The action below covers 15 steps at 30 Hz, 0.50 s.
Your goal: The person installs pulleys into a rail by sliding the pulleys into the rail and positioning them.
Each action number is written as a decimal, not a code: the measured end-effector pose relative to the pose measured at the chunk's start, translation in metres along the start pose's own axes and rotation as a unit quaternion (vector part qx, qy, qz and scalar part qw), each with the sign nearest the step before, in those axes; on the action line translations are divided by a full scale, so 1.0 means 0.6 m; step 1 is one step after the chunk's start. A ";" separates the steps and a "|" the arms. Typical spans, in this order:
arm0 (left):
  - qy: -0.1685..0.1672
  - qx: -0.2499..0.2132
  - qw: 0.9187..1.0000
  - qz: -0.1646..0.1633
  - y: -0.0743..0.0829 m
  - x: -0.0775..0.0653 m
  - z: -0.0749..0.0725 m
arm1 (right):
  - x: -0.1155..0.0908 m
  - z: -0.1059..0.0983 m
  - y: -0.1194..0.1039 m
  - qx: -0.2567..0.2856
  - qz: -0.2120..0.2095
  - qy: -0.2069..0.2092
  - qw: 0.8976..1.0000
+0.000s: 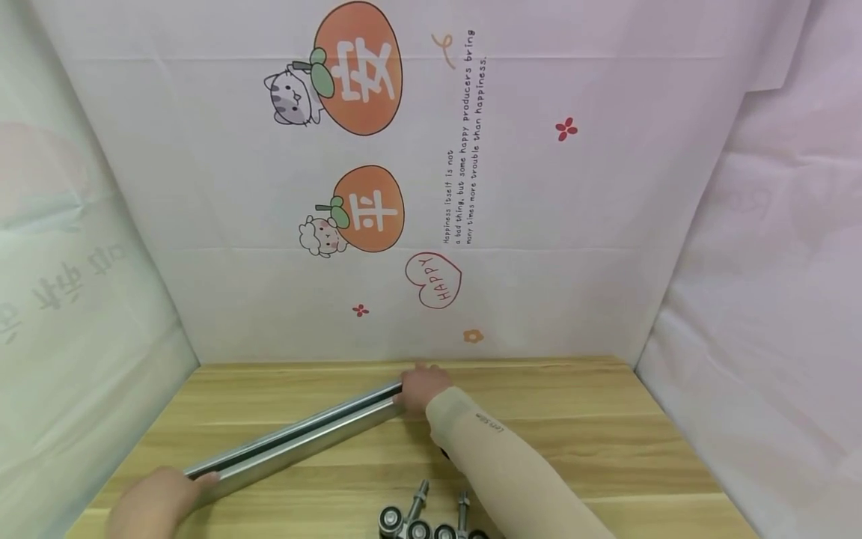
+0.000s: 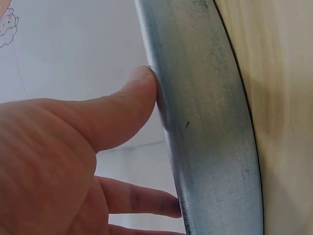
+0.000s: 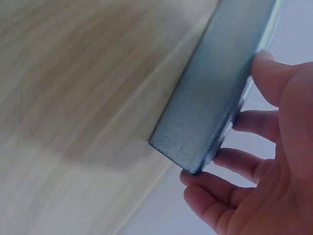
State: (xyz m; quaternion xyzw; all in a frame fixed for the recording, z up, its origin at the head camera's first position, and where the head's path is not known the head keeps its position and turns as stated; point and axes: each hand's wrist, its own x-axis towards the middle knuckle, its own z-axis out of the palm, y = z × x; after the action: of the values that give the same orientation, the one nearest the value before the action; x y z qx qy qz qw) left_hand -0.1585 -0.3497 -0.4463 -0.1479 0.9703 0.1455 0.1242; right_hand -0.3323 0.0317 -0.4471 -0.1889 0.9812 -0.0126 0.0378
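Observation:
A long silver metal channel rail (image 1: pixel 316 440) with a dark slot along its upper face lies slantwise over the wooden table, its right end farther back. My left hand (image 1: pixel 158 500) holds its near left end. In the left wrist view the thumb (image 2: pixel 139 93) presses along one edge of the rail (image 2: pixel 210 122), with fingers at the same edge lower down. At the far end my right hand (image 1: pixel 423 388) grips the rail. The right wrist view shows that thumb and fingers (image 3: pixel 234 164) spread along the edge by the cut end.
Roller trolleys with black-rimmed wheels (image 1: pixel 390 518) and threaded bolts (image 1: pixel 419 498) stand at the table's front, partly cut off by the frame. The wooden table (image 1: pixel 592 434) is bounded by a printed white sheet (image 1: pixel 525 209) behind and white sheets at both sides.

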 end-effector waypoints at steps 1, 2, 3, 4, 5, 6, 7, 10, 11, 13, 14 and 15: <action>0.007 -0.006 1.000 -0.001 0.004 -0.001 0.001 | -0.001 -0.003 0.004 0.006 0.002 -0.001 1.000; 0.016 -0.006 1.000 0.004 0.009 0.000 0.001 | 0.000 -0.005 0.008 0.009 0.004 -0.002 1.000; 0.023 -0.004 1.000 0.010 0.013 0.000 0.001 | -0.001 -0.007 0.011 0.011 0.004 -0.002 1.000; 0.029 -0.006 0.999 0.013 0.018 0.001 0.002 | -0.002 -0.010 0.015 0.011 0.004 -0.001 1.000; 0.033 -0.009 0.999 0.015 0.022 0.001 0.002 | -0.003 -0.012 0.018 0.012 0.004 0.000 1.000; 0.039 -0.009 0.999 0.019 0.026 0.003 0.002 | -0.004 -0.015 0.021 0.013 0.004 0.001 1.000; 0.044 -0.011 0.999 0.021 0.030 0.004 0.002 | -0.005 -0.016 0.024 0.011 0.004 0.002 1.000; 0.049 -0.023 0.998 0.014 0.043 0.009 0.001 | -0.008 -0.020 0.034 0.007 0.006 0.003 1.000; 0.049 -0.024 0.998 0.014 0.048 0.011 0.001 | -0.009 -0.020 0.038 0.009 0.007 0.003 1.000; 0.047 -0.023 0.998 0.017 0.057 0.016 0.000 | -0.008 -0.019 0.047 0.006 0.004 0.003 1.000; 0.046 -0.024 0.999 0.016 0.062 0.018 0.000 | -0.007 -0.018 0.052 0.007 0.006 0.002 1.000; 0.047 -0.025 0.998 0.018 0.067 0.020 0.001 | -0.007 -0.017 0.057 0.009 0.008 0.002 1.000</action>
State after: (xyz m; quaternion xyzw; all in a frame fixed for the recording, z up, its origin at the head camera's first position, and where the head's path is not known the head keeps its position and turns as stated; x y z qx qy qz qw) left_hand -0.1824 -0.3159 -0.4405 -0.1401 0.9736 0.1650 0.0725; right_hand -0.3422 0.0653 -0.4377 -0.1804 0.9826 -0.0220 0.0376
